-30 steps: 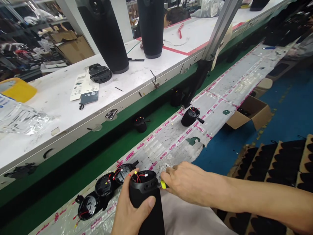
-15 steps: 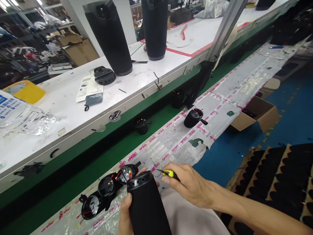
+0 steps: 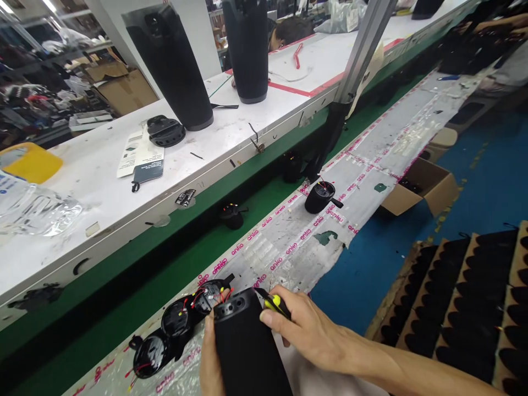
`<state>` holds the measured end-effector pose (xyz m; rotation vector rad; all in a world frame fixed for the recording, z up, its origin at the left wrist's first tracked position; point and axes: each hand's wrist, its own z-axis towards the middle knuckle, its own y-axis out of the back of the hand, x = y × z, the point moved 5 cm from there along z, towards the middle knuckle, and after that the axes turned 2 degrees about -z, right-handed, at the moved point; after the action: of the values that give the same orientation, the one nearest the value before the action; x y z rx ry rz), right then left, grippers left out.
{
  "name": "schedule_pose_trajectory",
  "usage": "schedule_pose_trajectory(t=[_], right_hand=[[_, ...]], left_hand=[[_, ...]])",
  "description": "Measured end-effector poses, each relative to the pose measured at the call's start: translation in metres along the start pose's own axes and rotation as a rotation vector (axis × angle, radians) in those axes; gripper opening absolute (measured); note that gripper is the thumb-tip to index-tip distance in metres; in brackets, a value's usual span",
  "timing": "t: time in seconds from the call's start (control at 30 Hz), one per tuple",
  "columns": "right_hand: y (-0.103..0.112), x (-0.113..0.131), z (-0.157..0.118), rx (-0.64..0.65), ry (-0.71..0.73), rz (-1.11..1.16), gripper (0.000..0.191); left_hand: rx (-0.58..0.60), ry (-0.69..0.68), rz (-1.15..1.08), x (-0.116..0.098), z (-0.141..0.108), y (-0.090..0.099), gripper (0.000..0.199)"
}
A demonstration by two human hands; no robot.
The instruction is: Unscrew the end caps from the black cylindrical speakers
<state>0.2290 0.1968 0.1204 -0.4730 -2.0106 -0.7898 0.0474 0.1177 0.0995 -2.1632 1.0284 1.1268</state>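
A black fabric-covered speaker (image 3: 251, 352) stands tilted in front of me, its end panel with round ports facing up. My left hand (image 3: 210, 360) is wrapped round its left side. In my right hand (image 3: 307, 327) is a yellow and black utility knife (image 3: 277, 304). Its front end lies against the speaker's upper right edge; the blade tip is hard to make out. Just left of the speaker, several round black speaker ends (image 3: 177, 317) with red wires lie in a row. Another black speaker part (image 3: 319, 197) with wires on top sits farther along the lower bench.
Two tall black speakers (image 3: 173, 66) stand on the white upper bench (image 3: 103, 181), near a black cap (image 3: 166, 131) and paper tags (image 3: 142, 159). A green channel runs between the benches. On the blue floor are an open carton (image 3: 429, 190) and trays of black parts (image 3: 445, 308).
My right hand has moved left and brought the knife from beside the speaker onto its upper right edge. My left hand still holds the speaker. The view has shifted slightly.
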Motion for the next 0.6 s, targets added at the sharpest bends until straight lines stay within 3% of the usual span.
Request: schedule_pose_trajectory(t=[0.13, 0.3, 0.47, 0.6], right_hand=[[0.002, 0.009, 0.0, 0.001, -0.005, -0.067, 0.037], [0.009, 0.019, -0.005, 0.028, 0.04, -0.249, 0.036], [0.016, 0.027, -0.01, -0.121, 0.337, -0.55, 0.031], [0.019, 0.043, -0.002, -0.02, 0.468, -0.808, 0.026]], left_hand=[[-0.043, 0.046, -0.023, -0.003, -0.009, 0.005, 0.078], [0.058, 0.016, -0.095, -0.018, -0.025, -0.008, 0.092], [0.139, 0.024, -0.03, -0.021, -0.025, -0.012, 0.095], [0.127, -0.024, 0.067, -0.022, -0.019, -0.013, 0.093]])
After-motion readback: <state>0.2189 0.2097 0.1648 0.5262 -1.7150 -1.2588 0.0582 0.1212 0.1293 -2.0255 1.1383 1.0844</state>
